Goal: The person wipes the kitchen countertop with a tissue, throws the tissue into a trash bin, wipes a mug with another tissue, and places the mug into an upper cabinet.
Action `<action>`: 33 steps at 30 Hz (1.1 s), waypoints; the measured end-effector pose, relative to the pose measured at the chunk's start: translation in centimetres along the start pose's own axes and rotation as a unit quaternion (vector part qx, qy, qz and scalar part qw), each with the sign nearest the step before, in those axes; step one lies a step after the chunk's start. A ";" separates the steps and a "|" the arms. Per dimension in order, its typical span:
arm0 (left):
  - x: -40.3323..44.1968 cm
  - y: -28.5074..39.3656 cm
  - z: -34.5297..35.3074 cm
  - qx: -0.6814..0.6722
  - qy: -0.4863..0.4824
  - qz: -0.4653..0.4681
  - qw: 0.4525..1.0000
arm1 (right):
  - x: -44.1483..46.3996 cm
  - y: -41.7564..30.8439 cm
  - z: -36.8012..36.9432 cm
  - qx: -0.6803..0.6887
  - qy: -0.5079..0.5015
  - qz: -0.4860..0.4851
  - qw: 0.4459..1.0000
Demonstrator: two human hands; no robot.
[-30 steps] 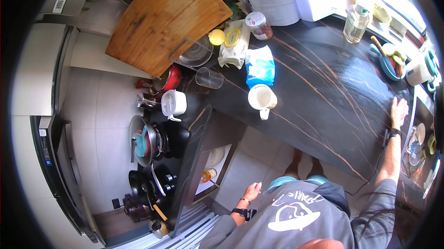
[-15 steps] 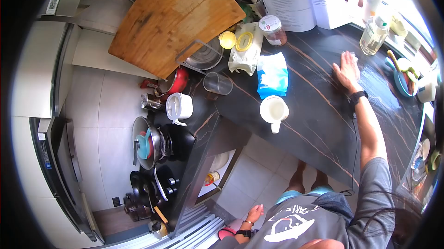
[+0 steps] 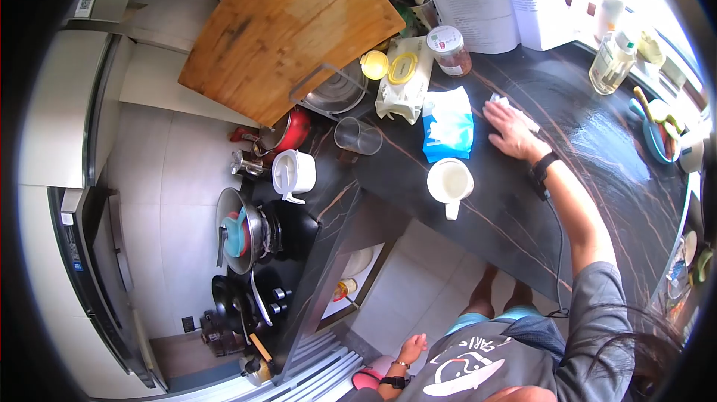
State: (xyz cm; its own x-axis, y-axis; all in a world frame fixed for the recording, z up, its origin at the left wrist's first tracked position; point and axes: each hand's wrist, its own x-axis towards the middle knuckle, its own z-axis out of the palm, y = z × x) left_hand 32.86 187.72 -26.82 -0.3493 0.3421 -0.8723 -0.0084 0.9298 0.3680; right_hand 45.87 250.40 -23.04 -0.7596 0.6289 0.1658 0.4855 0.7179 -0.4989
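Note:
My right hand lies palm down on the dark counter, pressing a white wipe under its fingers; part of the wipe sticks out past them. Close to its left stands a blue and white packet. A white mug sits nearer to me, its handle pointing my way. Down at my side hangs my left hand, away from the counter, fingers curled with nothing visible in them. A pack of wipes with its yellow lid raised is behind the packet, next to a lidded jar.
A clear glass and a white lidded container stand left. Behind them leans a wooden cutting board. An open book is at the back. To the right are a clear bottle, a blue bowl and a wet patch.
My right hand has slid left across the counter with the wipe, from near the wet patch to beside the blue and white packet. My left hand stays at my side.

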 end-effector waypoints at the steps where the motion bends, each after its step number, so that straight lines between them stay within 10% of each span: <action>1: 0.0 0.2 0.0 -0.005 0.002 -0.002 1.000 | -0.9 -0.7 -0.1 0.014 -0.004 -0.004 1.000; 18: 5.8 3.2 -4.1 0.116 -0.029 0.062 0.991 | -23.4 -15.8 0.1 0.076 -0.059 -0.025 0.995; 33: 9.1 8.4 -3.9 0.163 -0.079 0.126 0.975 | -56.2 -3.2 -6.4 -0.141 0.211 0.427 0.868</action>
State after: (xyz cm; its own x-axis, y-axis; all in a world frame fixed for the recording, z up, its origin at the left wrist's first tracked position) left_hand 25.98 198.14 -30.37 -0.1523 0.5584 -0.8155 0.3663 0.7982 0.4782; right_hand 89.76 214.67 -25.30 0.1263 0.9780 0.1657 0.9255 -0.0561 -0.3745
